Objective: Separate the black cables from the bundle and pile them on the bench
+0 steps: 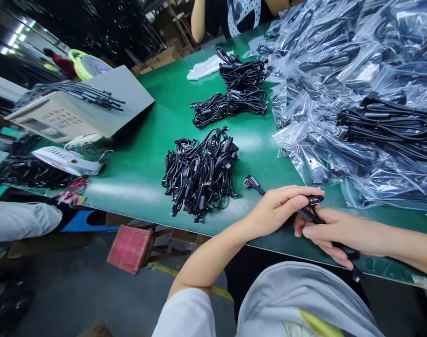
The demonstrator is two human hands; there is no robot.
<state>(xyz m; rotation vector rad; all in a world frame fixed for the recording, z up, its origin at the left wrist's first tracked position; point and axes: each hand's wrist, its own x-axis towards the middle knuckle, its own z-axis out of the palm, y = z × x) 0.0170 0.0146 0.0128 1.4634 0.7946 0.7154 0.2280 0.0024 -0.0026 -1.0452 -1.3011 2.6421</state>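
Both my hands hold one black cable (313,208) at the near edge of the green table (136,159). My left hand (276,208) is closed on the cable near its connector plug, which pokes out past my fingertips. My right hand (334,231) is curled round the cable's looped part, and a strand hangs below it off the table edge. The cable's other angled plug (253,183) lies on the table just left of my left hand. A loose heap of black cables (199,171) lies further left.
Two more cable heaps (234,93) sit farther back. A large pile of clear bagged cables (357,93) fills the right side. A grey machine (80,107) with cables on top stands at the left. Another person (234,16) is at the far edge. A red stool (131,248) stands below.
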